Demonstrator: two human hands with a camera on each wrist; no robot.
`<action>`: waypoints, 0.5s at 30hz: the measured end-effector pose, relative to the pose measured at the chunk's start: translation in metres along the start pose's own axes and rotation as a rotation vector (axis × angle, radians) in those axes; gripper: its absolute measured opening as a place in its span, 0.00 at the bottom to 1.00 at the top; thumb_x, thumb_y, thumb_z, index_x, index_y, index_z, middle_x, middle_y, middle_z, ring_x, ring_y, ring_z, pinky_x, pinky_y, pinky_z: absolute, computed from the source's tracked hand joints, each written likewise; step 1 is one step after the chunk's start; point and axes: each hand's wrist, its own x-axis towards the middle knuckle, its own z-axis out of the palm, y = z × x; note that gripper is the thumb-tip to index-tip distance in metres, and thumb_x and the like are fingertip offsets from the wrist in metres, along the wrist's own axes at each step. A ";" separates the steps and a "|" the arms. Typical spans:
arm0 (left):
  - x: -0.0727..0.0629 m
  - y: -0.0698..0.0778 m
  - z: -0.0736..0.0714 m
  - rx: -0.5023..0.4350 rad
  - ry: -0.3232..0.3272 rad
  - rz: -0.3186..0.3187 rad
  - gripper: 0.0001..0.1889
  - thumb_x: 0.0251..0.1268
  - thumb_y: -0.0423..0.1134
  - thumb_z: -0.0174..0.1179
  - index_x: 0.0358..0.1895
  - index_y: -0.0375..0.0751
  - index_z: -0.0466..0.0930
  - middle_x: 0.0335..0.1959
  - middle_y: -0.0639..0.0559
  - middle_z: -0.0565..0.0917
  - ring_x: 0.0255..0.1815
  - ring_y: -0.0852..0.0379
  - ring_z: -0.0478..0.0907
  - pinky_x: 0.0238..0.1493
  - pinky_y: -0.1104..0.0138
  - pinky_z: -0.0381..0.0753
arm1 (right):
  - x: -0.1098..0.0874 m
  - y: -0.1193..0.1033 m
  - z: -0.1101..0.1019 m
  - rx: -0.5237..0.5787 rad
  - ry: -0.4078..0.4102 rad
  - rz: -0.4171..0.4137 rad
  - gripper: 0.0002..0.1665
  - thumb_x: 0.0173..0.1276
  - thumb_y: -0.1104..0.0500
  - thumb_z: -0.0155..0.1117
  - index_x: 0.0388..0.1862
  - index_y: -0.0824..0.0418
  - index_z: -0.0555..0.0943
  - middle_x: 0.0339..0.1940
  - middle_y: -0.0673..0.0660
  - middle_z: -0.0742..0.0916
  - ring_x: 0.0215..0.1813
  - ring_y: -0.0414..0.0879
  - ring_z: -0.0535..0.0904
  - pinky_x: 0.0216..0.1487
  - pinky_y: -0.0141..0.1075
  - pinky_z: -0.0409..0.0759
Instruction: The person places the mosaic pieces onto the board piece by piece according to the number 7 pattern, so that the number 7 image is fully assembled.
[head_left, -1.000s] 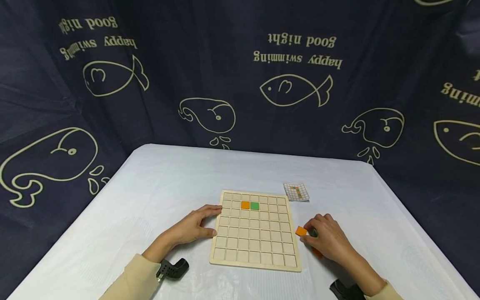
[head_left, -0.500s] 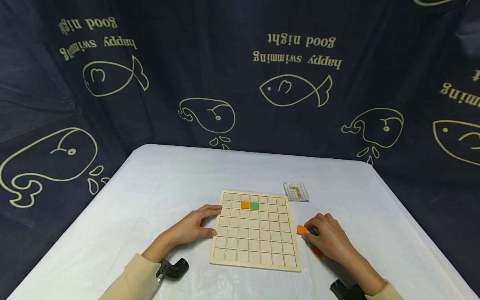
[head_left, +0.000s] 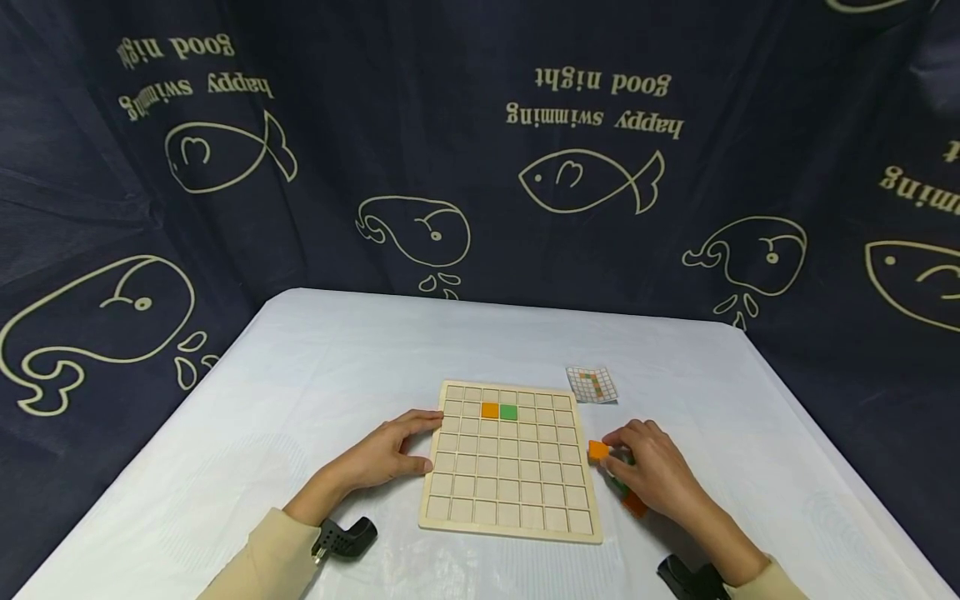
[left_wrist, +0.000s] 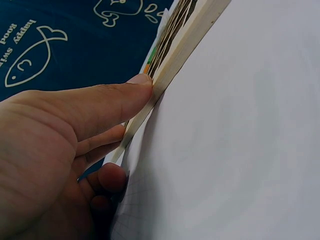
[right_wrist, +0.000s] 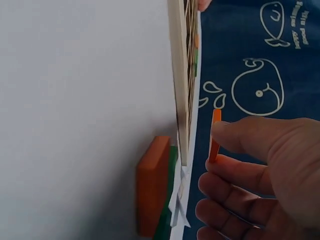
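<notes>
My right hand [head_left: 651, 467] pinches an orange square tile [head_left: 597, 450] between thumb and fingers, just off the right edge of the wooden grid board [head_left: 510, 537]. In the right wrist view the pinched tile stands edge-on, raised off the table. Another orange tile [right_wrist: 152, 190] and a green tile [right_wrist: 168, 205] lie on the table below that hand, partly hidden by it in the head view. My left hand [head_left: 393, 450] rests at the board's left edge, thumb and fingers touching the rim. On the board, an orange tile [head_left: 490, 410] and a green tile [head_left: 508, 412] sit side by side.
A small pattern card [head_left: 592, 385] printed with a grid and coloured squares lies behind the board's right corner. The table has a white cover [head_left: 360, 350]. A dark curtain [head_left: 480, 108] with fish and whale drawings hangs behind it.
My right hand has risen and shifted slightly left with the orange tile, toward the board's edge. More of the tiles beneath it shows. The left hand and board have stayed put.
</notes>
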 end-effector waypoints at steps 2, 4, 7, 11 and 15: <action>0.000 0.000 0.000 0.003 0.001 0.006 0.33 0.58 0.42 0.65 0.67 0.39 0.67 0.72 0.48 0.63 0.75 0.41 0.54 0.68 0.37 0.48 | 0.002 -0.001 0.000 0.012 0.010 -0.014 0.11 0.52 0.58 0.73 0.36 0.58 0.85 0.32 0.49 0.83 0.38 0.42 0.71 0.40 0.38 0.69; 0.000 -0.001 0.000 0.007 0.003 0.006 0.33 0.58 0.42 0.65 0.67 0.39 0.67 0.72 0.48 0.63 0.74 0.41 0.54 0.68 0.37 0.48 | 0.004 -0.003 0.000 0.023 0.016 -0.025 0.11 0.52 0.58 0.73 0.37 0.58 0.85 0.33 0.49 0.83 0.38 0.42 0.72 0.40 0.38 0.70; 0.000 0.000 0.000 0.012 0.006 0.004 0.33 0.58 0.42 0.65 0.67 0.39 0.67 0.72 0.48 0.63 0.74 0.41 0.54 0.68 0.37 0.48 | 0.008 -0.005 0.000 0.033 0.026 -0.040 0.11 0.53 0.58 0.72 0.37 0.57 0.85 0.33 0.49 0.83 0.38 0.43 0.73 0.39 0.38 0.70; 0.000 0.000 0.000 0.013 0.003 0.003 0.33 0.58 0.42 0.65 0.67 0.39 0.67 0.72 0.48 0.63 0.75 0.42 0.54 0.68 0.37 0.48 | 0.014 -0.008 0.000 0.056 0.040 -0.064 0.11 0.52 0.58 0.73 0.37 0.57 0.85 0.33 0.49 0.84 0.38 0.44 0.73 0.39 0.37 0.71; 0.000 0.000 0.000 0.003 -0.004 0.006 0.33 0.58 0.42 0.65 0.67 0.39 0.66 0.72 0.48 0.62 0.75 0.43 0.53 0.69 0.41 0.52 | 0.021 -0.011 0.000 0.078 0.035 -0.078 0.11 0.53 0.58 0.72 0.37 0.57 0.85 0.34 0.49 0.84 0.39 0.44 0.73 0.38 0.36 0.71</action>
